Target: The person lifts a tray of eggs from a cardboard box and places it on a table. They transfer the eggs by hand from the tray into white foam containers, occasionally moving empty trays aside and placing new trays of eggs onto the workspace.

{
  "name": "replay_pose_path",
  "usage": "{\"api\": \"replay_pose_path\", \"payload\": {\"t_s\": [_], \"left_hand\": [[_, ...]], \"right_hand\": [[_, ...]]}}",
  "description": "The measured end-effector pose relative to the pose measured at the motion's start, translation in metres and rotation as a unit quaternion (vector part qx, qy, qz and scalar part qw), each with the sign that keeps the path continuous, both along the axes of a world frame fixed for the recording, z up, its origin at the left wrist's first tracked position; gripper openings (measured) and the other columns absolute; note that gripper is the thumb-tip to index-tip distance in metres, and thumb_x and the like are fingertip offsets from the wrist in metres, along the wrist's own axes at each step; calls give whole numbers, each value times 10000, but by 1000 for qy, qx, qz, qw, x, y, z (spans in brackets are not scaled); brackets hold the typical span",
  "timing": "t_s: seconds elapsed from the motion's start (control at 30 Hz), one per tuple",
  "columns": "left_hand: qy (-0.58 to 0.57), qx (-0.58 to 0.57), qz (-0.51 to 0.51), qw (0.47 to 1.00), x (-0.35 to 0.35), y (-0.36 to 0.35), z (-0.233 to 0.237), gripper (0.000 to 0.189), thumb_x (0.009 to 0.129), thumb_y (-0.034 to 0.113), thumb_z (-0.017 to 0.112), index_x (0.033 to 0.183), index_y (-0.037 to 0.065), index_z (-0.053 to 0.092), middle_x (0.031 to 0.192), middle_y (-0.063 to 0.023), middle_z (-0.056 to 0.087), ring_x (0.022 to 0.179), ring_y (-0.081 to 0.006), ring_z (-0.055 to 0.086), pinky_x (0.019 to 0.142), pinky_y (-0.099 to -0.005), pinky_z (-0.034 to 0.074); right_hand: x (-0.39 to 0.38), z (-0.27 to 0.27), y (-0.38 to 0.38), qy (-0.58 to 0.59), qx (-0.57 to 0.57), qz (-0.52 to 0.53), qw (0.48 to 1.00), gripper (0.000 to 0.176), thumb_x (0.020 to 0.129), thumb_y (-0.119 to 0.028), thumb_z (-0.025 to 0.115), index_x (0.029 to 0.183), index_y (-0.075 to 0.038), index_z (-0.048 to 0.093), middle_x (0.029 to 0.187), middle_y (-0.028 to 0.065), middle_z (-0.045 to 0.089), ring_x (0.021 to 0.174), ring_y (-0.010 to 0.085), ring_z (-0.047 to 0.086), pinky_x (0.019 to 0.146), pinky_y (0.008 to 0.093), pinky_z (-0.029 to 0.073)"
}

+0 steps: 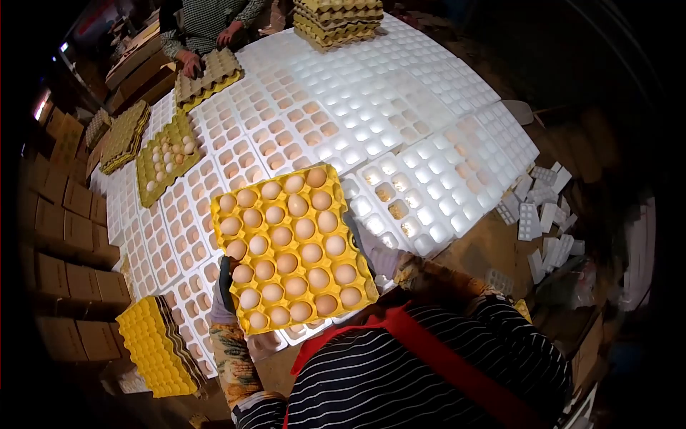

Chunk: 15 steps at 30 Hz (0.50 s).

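Observation:
A yellow egg tray (369,294) filled with brown eggs (286,263) is held up in front of me, over the white foam egg trays (343,154). My left hand (222,294), in a dark-palmed glove, is closed on the tray's left edge. At the opposite edge my right hand (380,252), also gloved, grips the tray. The tray hides part of the fingers of both hands. Foam trays beside and beyond it show brown eggs in their cells.
A stack of yellow trays (153,347) is at the lower left. A partly filled tray (168,161) lies at left. Another person's hands (190,63) touch stacked trays (209,77). More stacked trays (336,25) stand at the back. Cartons (71,286) line the left; foam pieces (547,207) lie right.

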<state>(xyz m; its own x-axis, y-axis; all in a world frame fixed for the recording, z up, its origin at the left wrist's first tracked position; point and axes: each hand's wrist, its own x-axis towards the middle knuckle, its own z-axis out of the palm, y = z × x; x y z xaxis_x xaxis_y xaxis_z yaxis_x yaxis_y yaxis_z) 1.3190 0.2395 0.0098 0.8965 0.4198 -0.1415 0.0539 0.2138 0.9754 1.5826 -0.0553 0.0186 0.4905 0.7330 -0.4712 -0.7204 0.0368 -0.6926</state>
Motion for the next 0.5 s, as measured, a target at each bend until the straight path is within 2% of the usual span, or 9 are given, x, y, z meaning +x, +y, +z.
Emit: {"api": "replay_pose_path", "payload": {"t_s": [0.1, 0.13, 0.17, 0.2, 0.23, 0.27, 0.33, 0.4, 0.5], "left_hand": [[-31, -75, 68, 994, -29, -16, -5, 480, 1102, 310, 394, 1482, 18, 419, 1396, -126, 562, 1263, -210, 550, 1084, -367, 440], [-47, -6, 66, 997, -13, -47, 42, 507, 1091, 323, 423, 1483, 3, 410, 1383, -125, 572, 1262, -203, 550, 1081, -366, 444], [-49, -178, 88, 979, 18, -72, 95, 542, 1077, 357, 453, 1475, -7, 415, 1374, -116, 581, 1251, -196, 558, 1071, -360, 449], [-32, 18, 65, 997, 22, -70, 88, 559, 1066, 390, 469, 1476, 13, 425, 1377, -98, 580, 1230, -188, 569, 1048, -357, 463], [-54, -98, 67, 991, 61, -100, 129, 522, 1070, 352, 469, 1471, 20, 437, 1380, -83, 579, 1206, -191, 579, 1035, -358, 466], [-18, 14, 46, 999, 52, -82, 67, 495, 1054, 279, 519, 1473, 28, 440, 1384, -112, 579, 1230, -223, 570, 1074, -364, 436], [-34, 192, 6, 981, 80, -137, 61, 509, 1014, 146, 565, 1487, 30, 416, 1421, -199, 526, 1327, -313, 493, 1131, -370, 372], [-56, 86, 123, 987, 134, -216, 96, 552, 1047, 307, 549, 1492, 9, 412, 1421, -116, 531, 1326, -182, 482, 1092, -324, 412], [-77, -75, 85, 991, 196, -289, 87, 549, 1050, 227, 530, 1518, -2, 360, 1496, -162, 422, 1330, -218, 447, 1081, -327, 402]], "right_hand": [[9, 6, -10, -33, 1, 19, 999, 588, 1012, -493, 501, 1424, -73, 498, 1400, 101, 535, 1229, 190, 524, 1019, 345, 439], [14, 9, -17, -56, -3, 21, 998, 580, 1008, -487, 508, 1415, -73, 506, 1389, 103, 539, 1218, 192, 529, 1013, 347, 441], [19, 13, -29, -96, -11, 11, 995, 572, 1005, -482, 514, 1405, -72, 513, 1378, 105, 543, 1208, 195, 534, 1008, 349, 444], [31, 15, -43, -145, -23, -11, 989, 564, 1002, -476, 520, 1395, -72, 520, 1367, 107, 548, 1198, 198, 540, 1002, 351, 447], [50, 18, -65, -211, -40, -51, 975, 556, 999, -471, 526, 1385, -71, 527, 1355, 110, 552, 1188, 201, 545, 996, 353, 450], [71, 24, -91, -270, -56, -81, 958, 548, 996, -465, 532, 1375, -70, 534, 1344, 112, 556, 1177, 203, 550, 990, 354, 453], [114, 30, -139, -387, -112, -131, 906, 531, 990, -454, 544, 1356, -69, 549, 1322, 116, 565, 1157, 209, 560, 978, 358, 459], [164, 30, -198, -504, -201, -157, 825, 515, 984, -443, 557, 1336, -68, 563, 1299, 120, 573, 1136, 214, 571, 967, 362, 464], [229, 23, -274, -620, -370, -107, 683, 491, 974, -427, 575, 1307, -66, 584, 1266, 126, 586, 1105, 222, 587, 949, 367, 473]]}}
